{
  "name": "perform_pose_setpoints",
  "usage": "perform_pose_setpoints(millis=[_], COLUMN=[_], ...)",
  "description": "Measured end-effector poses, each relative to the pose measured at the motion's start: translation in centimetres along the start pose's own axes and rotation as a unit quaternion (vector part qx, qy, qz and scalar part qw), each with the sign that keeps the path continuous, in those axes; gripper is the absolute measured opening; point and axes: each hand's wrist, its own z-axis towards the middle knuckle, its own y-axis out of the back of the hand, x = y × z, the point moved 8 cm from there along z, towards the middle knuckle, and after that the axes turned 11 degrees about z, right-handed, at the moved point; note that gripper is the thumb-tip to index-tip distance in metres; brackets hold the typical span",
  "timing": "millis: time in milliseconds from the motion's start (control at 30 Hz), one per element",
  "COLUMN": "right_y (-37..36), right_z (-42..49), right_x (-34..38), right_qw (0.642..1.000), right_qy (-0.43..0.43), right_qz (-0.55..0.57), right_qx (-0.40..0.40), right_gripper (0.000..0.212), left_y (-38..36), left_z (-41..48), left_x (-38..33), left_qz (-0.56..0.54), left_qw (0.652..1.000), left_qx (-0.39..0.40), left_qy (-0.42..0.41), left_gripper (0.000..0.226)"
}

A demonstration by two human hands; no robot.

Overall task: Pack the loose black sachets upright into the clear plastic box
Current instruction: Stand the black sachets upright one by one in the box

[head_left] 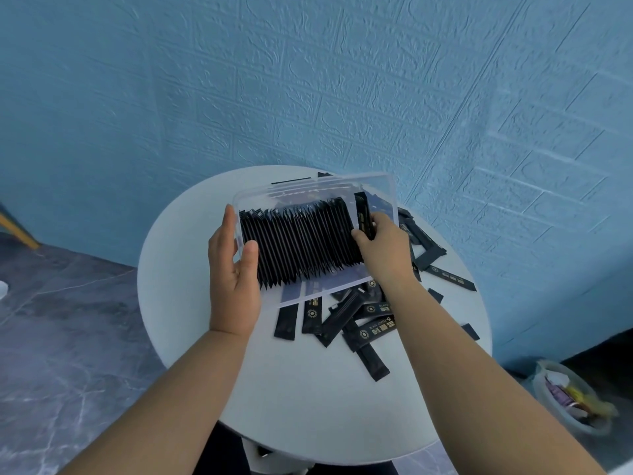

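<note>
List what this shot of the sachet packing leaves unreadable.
Head view, the only one:
- How many loose sachets lie under the clear plastic box: blurred through its wall.
- Their print: mostly too small.
- Grip of the right hand: fingertips hidden behind the held sachet; one or several, unclear.
- Contents of the bin: blurred near the frame edge.

Only thing I can actually read is "BLACK COFFEE" in gold letters on one loose black sachet [373, 332], lying at about 5 o'clock from the clear plastic box [376, 186]. The second sachet [375, 308], just above it, shows "BLACK" and the rest is covered. Both have a round gold emblem plus tiny gold print blocks, way too small to make out. Same for the third sachet [450, 276] at 4 o'clock: emblem and specks, unreadable.
</note>
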Motion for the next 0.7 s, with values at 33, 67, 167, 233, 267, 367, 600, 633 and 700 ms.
perform_pose_setpoints(millis=[33,67,167,233,267,367,600,633,700], right_y=[0.3,0.6,1.9,2.2,2.1,1.1,-0.2,-0.2,-0.2], right_z=[0.0,0.1,0.1,0.0,0.0,-0.2,-0.3,-0.4,-0.5], right_x=[0.1,0.3,1.1,1.8,2.0,2.0,0.6,0.5,0.4], right_qw=[1.0,1.0,0.996,0.994,0.994,0.997,1.0,1.0,0.999], right_qy=[0.006,0.013,0.047,0.061,0.063,0.045,0.008,0.012,0.017], right_qz=[0.001,0.005,0.014,0.015,0.015,0.011,0.017,0.021,0.027], right_qx=[-0.009,-0.023,-0.073,-0.091,-0.091,-0.065,-0.02,-0.018,-0.015], right_gripper=[0.035,0.033,0.034,0.034,0.034,0.035,0.035,0.034,0.036], left_y=[0.0,0.0,0.0,0.0,0.0,-0.1,-0.2,-0.2,-0.1], left_z=[0.0,0.0,0.1,0.2,0.2,0.2,0.1,0.2,0.2], left_x=[0.0,0.1,0.2,0.2,0.2,0.2,0.2,0.2,0.3], left_qz=[-0.002,-0.002,-0.005,-0.009,-0.011,-0.01,-0.015,-0.015,-0.012], left_qw=[1.0,1.0,1.0,1.0,1.0,1.0,1.0,1.0,1.0], left_qx=[0.0,0.0,0.0,0.0,0.0,-0.001,0.004,0.003,0.0], left_qy=[0.0,0.002,0.004,0.009,0.009,0.002,0.004,0.004,0.004], left_gripper=[0.046,0.046,0.047,0.047,0.047,0.047,0.048,0.048,0.048])
